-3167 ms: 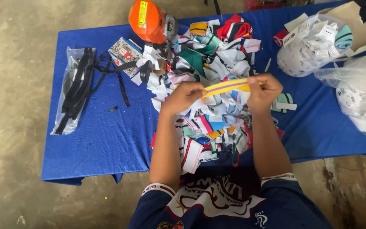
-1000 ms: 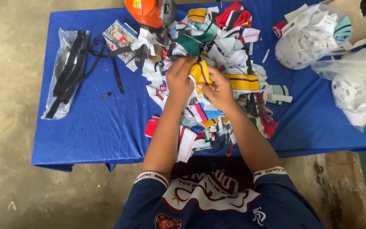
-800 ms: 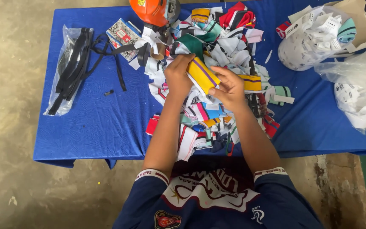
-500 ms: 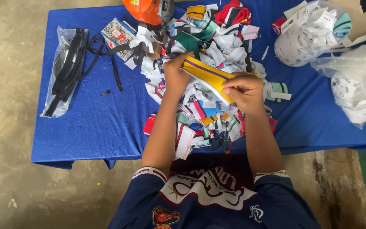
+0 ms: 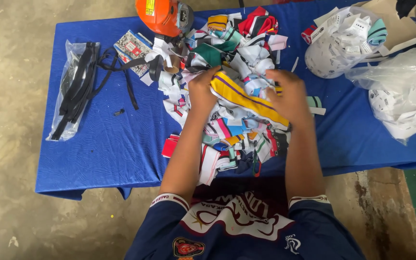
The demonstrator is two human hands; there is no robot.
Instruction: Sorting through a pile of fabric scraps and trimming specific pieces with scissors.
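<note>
Here the orange helmet (image 5: 162, 17) at the far edge of the bench (image 5: 102, 144) is cut off by the top of the view, and the cardboard (image 5: 403, 24) at the far right corner runs out of view too. The palms of both hands are turned down, so most of the fingers are hidden. The lower scraps in the heap (image 5: 232, 96) are buried under others and hard to tell apart.

The bench wears a blue cloth that hangs over its near edge. It stands on a worn, stained concrete floor (image 5: 10, 192).

Near the left edge lies a clear plastic bag (image 5: 71, 91) holding black straps, with more black straps (image 5: 121, 72) trailing loose beside it toward the heap. Toward the right edge sit two more clear bags: one (image 5: 345, 41) near the far edge is stuffed with white tags, the other (image 5: 403, 94) closer to the right edge holds white pieces that cannot be made out clearly.

The left hand (image 5: 203, 91) is closed on the far end of a yellow band (image 5: 246, 98) with a purple stripe. The right hand (image 5: 290, 96) is closed on its other end. The band stretches between them, just above the heap of many-coloured fabric scraps in the middle of the bench.
</note>
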